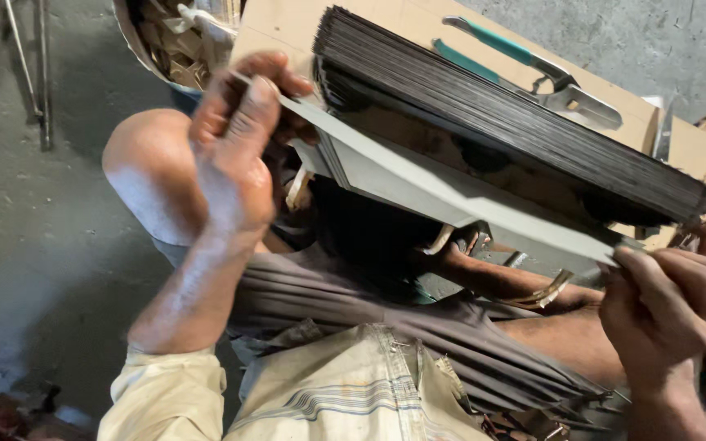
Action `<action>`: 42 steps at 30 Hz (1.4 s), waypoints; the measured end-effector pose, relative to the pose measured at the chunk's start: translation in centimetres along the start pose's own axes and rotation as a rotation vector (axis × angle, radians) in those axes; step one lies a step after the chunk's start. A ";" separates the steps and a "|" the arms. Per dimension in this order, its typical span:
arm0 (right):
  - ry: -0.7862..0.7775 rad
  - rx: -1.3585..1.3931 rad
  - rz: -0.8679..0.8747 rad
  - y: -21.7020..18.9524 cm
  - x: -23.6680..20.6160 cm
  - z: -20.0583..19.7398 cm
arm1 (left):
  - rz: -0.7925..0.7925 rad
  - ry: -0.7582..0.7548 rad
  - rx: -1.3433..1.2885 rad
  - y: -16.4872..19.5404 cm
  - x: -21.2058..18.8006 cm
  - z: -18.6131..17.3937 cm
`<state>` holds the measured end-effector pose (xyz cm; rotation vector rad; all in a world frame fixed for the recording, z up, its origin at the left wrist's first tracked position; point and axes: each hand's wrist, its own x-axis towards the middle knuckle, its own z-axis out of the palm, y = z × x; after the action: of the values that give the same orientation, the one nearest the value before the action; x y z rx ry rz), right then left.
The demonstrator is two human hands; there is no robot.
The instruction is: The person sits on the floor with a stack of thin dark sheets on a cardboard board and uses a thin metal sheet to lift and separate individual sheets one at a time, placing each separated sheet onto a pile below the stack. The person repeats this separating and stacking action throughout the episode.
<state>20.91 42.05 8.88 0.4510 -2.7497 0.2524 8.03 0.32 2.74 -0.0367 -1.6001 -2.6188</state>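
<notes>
Big cardboard board point(288, 24) is resting on the person's lap, carrying a thick stack of dark sheets point(516, 122) along its near edge. Teal-handled shears point(533, 69) are lying idle toward its far edge. One grey sheet point(451, 196) is peeling off the stack: left hand point(234, 147) pinching one end, right hand point(668, 306) clamping the other. Most of the stack is still waiting.
</notes>
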 end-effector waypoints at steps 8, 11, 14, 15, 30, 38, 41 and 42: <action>-0.140 -0.159 -0.138 -4.9 7.4 2.9 | -0.021 0.000 -0.051 -3.4 -1.4 1.0; -0.113 0.012 -0.233 -8.4 11.9 5.8 | -0.027 -0.053 0.048 -3.4 -1.4 1.4; -0.227 0.109 -0.342 -11.5 15.5 8.7 | 0.015 -0.106 0.196 -3.1 -1.2 1.5; -0.231 0.110 -0.373 -11.9 16.6 9.5 | -0.026 -0.100 0.142 -3.0 -1.0 1.3; -0.132 0.142 -0.252 -12.1 22.3 11.4 | -0.089 -0.066 0.401 -4.4 4.1 -2.7; -0.302 0.123 -0.080 -13.6 17.3 11.8 | 0.048 -0.067 0.727 -5.2 6.4 -1.7; -0.285 0.141 -0.040 -14.0 15.5 12.2 | 0.042 -0.054 0.743 -5.2 6.6 -1.2; -0.293 0.127 -0.028 -14.0 15.1 12.4 | 0.053 -0.057 0.754 -5.1 6.7 -1.1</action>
<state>8.44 21.95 4.53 0.6031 -3.0202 0.3834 1.01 1.39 -1.92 -0.1068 -2.4389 -1.8292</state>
